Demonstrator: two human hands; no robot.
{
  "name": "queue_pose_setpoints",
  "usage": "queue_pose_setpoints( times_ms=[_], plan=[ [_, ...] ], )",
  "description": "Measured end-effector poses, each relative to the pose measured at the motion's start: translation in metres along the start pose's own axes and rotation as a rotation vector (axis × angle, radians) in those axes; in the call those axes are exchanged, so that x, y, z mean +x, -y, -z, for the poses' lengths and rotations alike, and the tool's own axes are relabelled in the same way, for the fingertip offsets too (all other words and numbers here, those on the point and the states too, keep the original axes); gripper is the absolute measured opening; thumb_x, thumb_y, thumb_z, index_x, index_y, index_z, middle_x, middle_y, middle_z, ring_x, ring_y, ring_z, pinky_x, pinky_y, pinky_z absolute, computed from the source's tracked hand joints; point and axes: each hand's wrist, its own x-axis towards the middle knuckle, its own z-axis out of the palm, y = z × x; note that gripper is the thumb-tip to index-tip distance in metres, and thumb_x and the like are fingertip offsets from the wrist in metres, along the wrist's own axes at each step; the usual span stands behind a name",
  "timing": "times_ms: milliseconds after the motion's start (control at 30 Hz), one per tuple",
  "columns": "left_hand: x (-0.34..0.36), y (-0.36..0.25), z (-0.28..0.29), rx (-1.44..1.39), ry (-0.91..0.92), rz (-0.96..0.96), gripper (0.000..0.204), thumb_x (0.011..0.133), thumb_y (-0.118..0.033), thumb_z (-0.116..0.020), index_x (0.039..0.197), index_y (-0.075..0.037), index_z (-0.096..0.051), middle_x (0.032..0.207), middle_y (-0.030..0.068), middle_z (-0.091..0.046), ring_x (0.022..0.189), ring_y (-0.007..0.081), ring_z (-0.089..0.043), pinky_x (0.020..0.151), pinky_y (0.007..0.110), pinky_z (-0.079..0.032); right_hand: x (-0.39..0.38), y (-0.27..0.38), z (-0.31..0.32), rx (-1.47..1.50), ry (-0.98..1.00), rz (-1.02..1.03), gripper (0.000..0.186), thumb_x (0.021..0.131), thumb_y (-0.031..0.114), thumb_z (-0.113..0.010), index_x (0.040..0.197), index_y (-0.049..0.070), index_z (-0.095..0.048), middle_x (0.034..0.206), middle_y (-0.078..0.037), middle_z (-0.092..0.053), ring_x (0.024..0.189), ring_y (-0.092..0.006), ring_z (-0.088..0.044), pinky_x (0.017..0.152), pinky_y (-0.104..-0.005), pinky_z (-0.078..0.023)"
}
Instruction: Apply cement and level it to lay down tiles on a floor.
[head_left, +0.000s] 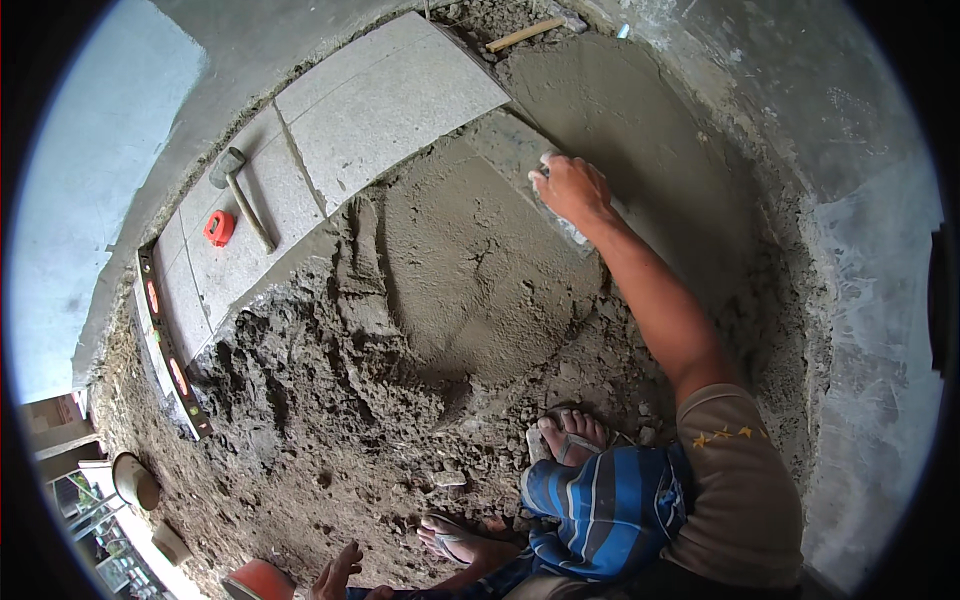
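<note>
- Nearest the camera, a brown cloth sleeve (735, 480) with yellow stars and blue striped shorts (610, 505) fill the lower right, hiding the ground beneath; the lower edge crops both.
- Far left, a round container (135, 481) sits near the rim, its contents hard to make out.
- A long, straight spirit level (170, 350) lies along the end of the tiling.
- A red tape measure (219, 228) and a dark-headed mallet (240, 200) rest on pale, speckled tiles (390, 105).
- At the lower edge, an orange-red bucket (258, 580) is partly cut off.
- Beside it, the left hand (336, 574) holds nothing visible, fingers loosely spread, also cropped.
- Crumbly dark soil (300, 400) borders wet grey mortar (470, 260), grainy and cracked.
- A flat, mortar-smeared board (510, 145) lies across the mortar, one corner by the tiles; the right hand (575, 188) grips its edge, covering part of it.
- Right, a rough grey wall (870, 270) bends toward the dark rim.
</note>
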Motion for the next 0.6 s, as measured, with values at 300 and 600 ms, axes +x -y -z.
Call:
queue_pose_setpoints(
  times_ms=[300,600],
  plan=[
    [-0.014,-0.009,0.003,0.114,0.013,0.096,0.062,0.089,-0.015,-0.072,0.148,-0.01,-0.051,0.131,0.0195,-0.067,0.114,0.0315,-0.067,0.094,0.043,-0.054,0.01,-0.06,0.006,0.089,-0.193,-0.177,0.045,0.095,0.041,-0.065,0.125,0.008,-0.068,0.117,-0.02,-0.072,0.111,-0.0387,-0.068,0.096,-0.0481,-0.054],
    [-0.016,-0.009,-0.006,-0.048,-0.096,0.062,0.064,0.088,-0.015,-0.071,0.149,-0.011,-0.051,0.129,0.0202,-0.068,0.112,0.0349,-0.067,0.092,0.045,-0.053,-0.027,0.082,-0.026,0.105,0.129,0.1,0.036,0.098,0.038,-0.061,0.108,0.004,-0.069,0.102,-0.021,-0.074,0.096,-0.0415,-0.071,0.084,-0.052,-0.056]
  ],
)
